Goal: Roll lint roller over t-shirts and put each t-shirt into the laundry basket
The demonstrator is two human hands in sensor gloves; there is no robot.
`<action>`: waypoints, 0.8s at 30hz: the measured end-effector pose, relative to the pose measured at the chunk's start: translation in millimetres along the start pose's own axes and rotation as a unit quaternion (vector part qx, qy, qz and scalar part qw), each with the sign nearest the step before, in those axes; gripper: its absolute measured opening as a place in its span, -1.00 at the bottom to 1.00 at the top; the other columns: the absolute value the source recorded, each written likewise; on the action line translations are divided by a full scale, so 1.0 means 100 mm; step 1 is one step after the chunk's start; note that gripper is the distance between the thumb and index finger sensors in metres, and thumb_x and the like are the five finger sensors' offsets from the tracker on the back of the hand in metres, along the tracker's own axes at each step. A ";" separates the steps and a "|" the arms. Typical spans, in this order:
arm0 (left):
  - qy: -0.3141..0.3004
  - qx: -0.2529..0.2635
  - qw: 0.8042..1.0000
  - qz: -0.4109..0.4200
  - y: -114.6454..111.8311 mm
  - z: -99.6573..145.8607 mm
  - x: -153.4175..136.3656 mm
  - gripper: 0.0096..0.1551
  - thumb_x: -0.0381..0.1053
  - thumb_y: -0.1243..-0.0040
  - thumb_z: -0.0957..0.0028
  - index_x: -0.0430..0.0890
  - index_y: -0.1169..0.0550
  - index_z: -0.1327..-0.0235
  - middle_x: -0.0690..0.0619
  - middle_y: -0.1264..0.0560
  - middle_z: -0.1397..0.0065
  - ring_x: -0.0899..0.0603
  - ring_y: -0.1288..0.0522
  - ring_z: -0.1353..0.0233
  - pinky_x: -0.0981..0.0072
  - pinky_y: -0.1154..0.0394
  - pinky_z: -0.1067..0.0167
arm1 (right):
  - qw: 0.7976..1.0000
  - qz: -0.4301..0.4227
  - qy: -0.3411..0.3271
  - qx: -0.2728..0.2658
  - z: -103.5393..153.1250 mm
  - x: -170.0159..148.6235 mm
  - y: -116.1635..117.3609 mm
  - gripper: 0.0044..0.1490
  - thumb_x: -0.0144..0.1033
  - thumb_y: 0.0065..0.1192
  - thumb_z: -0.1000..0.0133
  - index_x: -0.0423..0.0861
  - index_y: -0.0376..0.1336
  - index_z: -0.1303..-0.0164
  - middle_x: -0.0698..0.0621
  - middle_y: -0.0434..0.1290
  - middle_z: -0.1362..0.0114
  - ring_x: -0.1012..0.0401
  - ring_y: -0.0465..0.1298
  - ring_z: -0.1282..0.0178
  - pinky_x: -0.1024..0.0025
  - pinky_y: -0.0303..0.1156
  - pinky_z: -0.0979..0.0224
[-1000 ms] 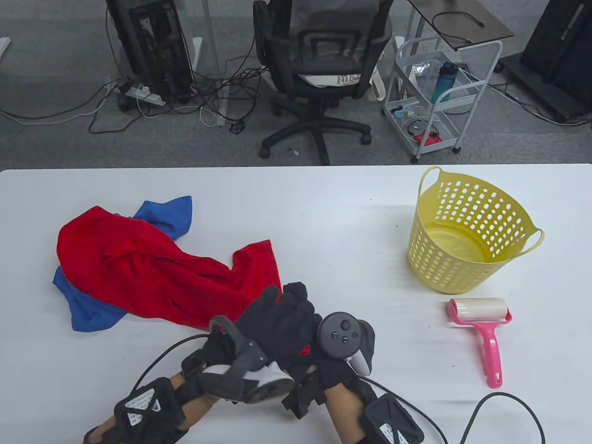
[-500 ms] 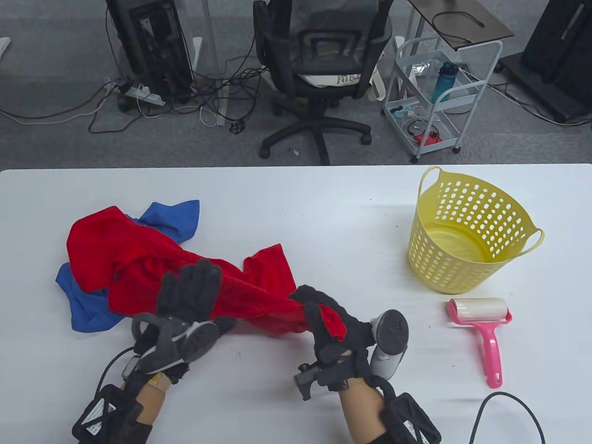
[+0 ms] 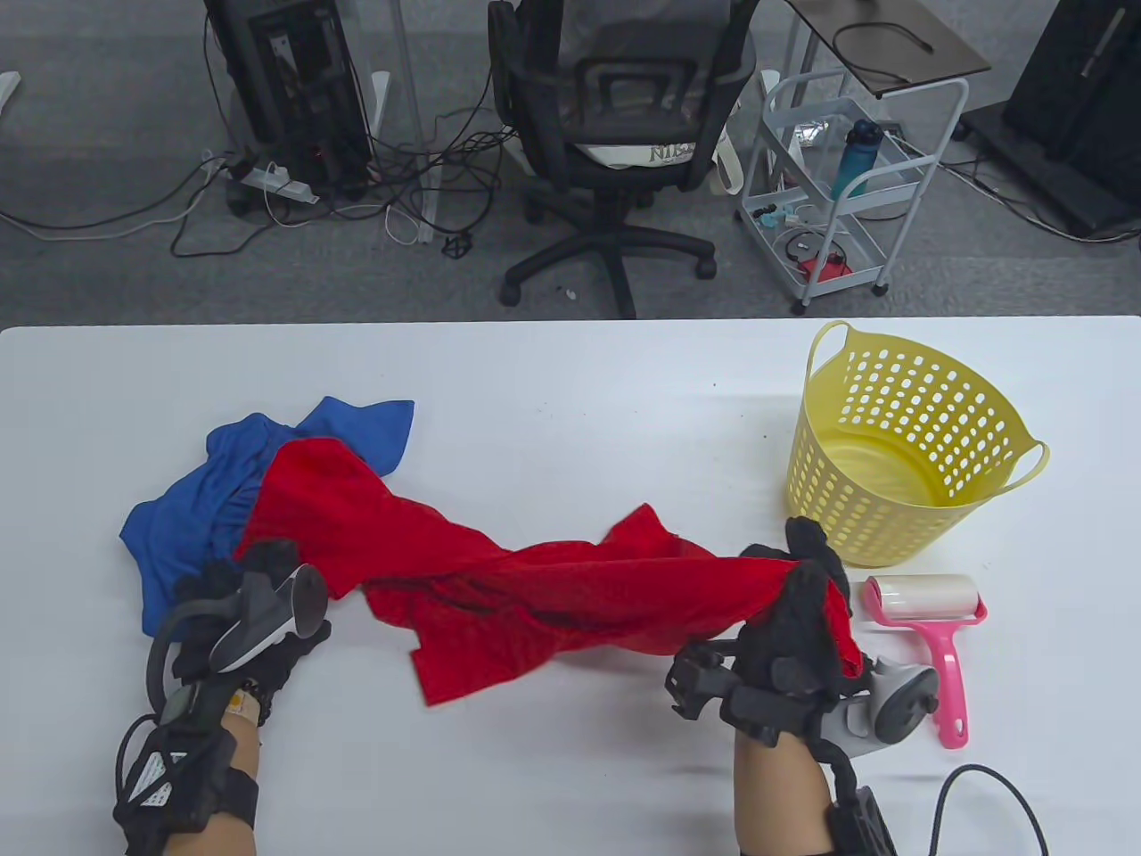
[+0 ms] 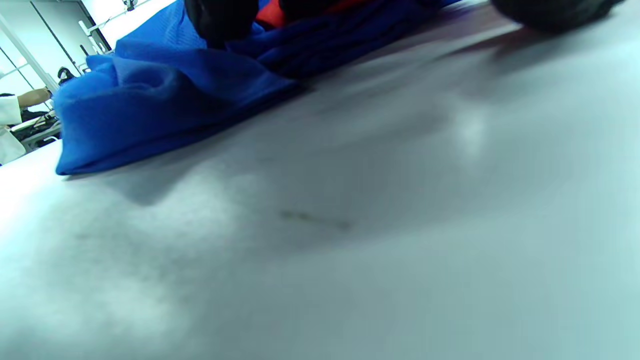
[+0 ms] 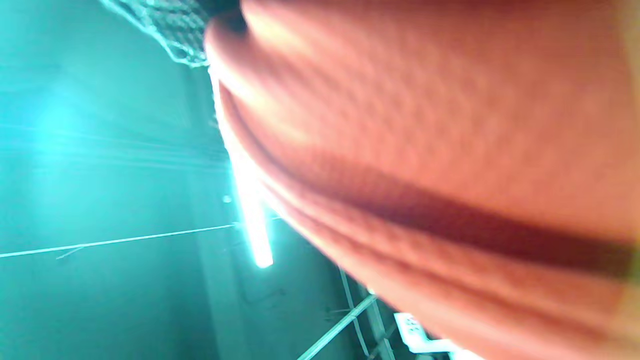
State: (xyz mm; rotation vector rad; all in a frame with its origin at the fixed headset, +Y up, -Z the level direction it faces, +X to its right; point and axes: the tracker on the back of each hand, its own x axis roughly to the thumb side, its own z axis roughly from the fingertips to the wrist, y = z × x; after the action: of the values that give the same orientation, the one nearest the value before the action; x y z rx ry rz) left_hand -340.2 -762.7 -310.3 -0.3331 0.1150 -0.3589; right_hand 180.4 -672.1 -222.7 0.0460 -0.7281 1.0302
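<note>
While the right hand is clamping its curled fingers on one end of the red mesh-knit t-shirt, that shirt is hanging stretched from the fist, leftward across the white table, toward the crumpled blue t-shirt. Its far end is lying partly over the blue one; a loose flap is drooping onto the table near the front edge.

The left hand is sitting at the near edge of the blue shirt, low on the table. The left wrist view is showing dark fingertips on blue fabric with red just behind, but I cannot tell whether they are pinching or only pressing.

Handling read: the fabric is looking light, limp and thin, sagging between support points, so it is not going to hold any shape and will likely bunch under a roller. Best holds are probably opposite hems or shoulders, pulling flat on the table before rolling. One-handed pinching is likely fine for weight; dragging the blue shirt along is the risk.

The pink-handled lint roller with white sticky drum is lying just beside the right hand, untouched. The yellow perforated plastic laundry basket is standing just behind it, with no shirt inside.
</note>
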 end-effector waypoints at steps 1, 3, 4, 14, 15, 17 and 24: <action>0.003 -0.004 1.000 0.005 0.00 -0.01 -0.01 0.15 0.48 0.08 0.20 0.02 0.08 -0.60 -0.02 -0.10 -0.74 -0.40 -0.26 -0.66 -0.48 -0.13 -0.47 | 1.000 0.011 -0.008 0.001 0.00 0.02 -0.03 -0.40 -0.05 0.09 -0.10 -0.13 0.25 -0.25 -0.02 0.58 0.15 0.20 0.72 0.39 0.26 0.66 0.18; 0.018 -0.015 0.999 0.032 -0.03 -0.04 -0.09 0.08 0.44 0.10 0.14 0.02 0.07 -0.59 -0.01 -0.10 -0.72 -0.35 -0.35 -0.62 -0.41 -0.22 -0.44 | 0.999 0.021 -0.025 -0.018 -0.01 0.07 -0.09 -0.40 -0.04 0.09 -0.09 -0.13 0.25 -0.25 -0.01 0.58 0.17 0.21 0.72 0.43 0.28 0.66 0.22; 0.024 -0.018 0.999 0.039 -0.04 -0.04 -0.12 0.08 0.44 0.10 0.13 0.02 0.07 -0.59 -0.01 -0.11 -0.72 -0.34 -0.36 -0.61 -0.39 -0.25 -0.43 | 0.999 0.020 -0.031 -0.023 -0.02 0.08 -0.10 -0.39 -0.05 0.10 -0.09 -0.14 0.26 -0.24 -0.02 0.58 0.18 0.20 0.71 0.45 0.27 0.66 0.23; 0.077 0.082 0.994 -0.011 0.23 0.15 -0.11 0.00 0.41 -0.01 0.10 0.01 -0.15 -0.59 -0.09 -0.34 -0.64 -0.32 -0.36 -0.58 -0.45 -0.17 -0.44 | 0.873 0.459 0.096 0.132 -0.05 -0.29 0.07 0.07 -0.14 0.16 -0.10 -0.30 -0.32 -0.52 -0.39 -0.07 -0.52 -0.39 0.12 -0.49 -0.46 0.01 -0.43; 0.043 0.097 0.994 -0.008 0.25 0.18 -0.06 0.09 0.42 -0.04 0.13 0.02 -0.02 -0.61 -0.12 -0.16 -0.72 -0.36 -0.20 -0.66 -0.50 -0.08 -0.47 | 0.855 0.495 0.078 0.134 -0.03 -0.27 0.11 0.11 -0.12 0.18 -0.07 -0.31 -0.33 -0.51 -0.41 -0.11 -0.53 -0.41 0.07 -0.51 -0.48 -0.01 -0.42; -0.050 0.104 0.993 0.007 0.28 0.24 0.09 0.13 0.41 -0.11 0.16 0.14 0.10 -0.60 -0.10 0.10 -0.78 -0.38 0.04 -0.73 -0.56 0.08 -0.49 | 0.827 0.534 0.025 0.173 0.02 -0.24 0.26 0.10 -0.13 0.21 -0.06 -0.29 -0.30 -0.52 -0.40 -0.14 -0.55 -0.43 0.01 -0.53 -0.51 -0.05 -0.41; -0.042 0.164 0.985 -0.006 0.38 0.27 0.29 -0.45 0.20 -0.10 0.04 0.18 -0.59 -0.23 0.09 -0.63 -0.44 -0.22 -0.45 -0.58 -0.43 -0.19 -0.47 | 0.706 0.602 -0.003 0.374 0.41 -0.52 0.76 -0.02 0.03 0.25 0.00 -0.14 0.00 -0.54 -0.34 0.06 -0.58 -0.42 0.07 -0.56 -0.58 -0.10 -0.40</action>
State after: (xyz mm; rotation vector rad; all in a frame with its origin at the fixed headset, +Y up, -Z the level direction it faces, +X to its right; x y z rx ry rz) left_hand -296.4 -732.1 -299.4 -0.0220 -0.0305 -0.3679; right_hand 82.8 -685.9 -243.7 0.3065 -0.2039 2.5664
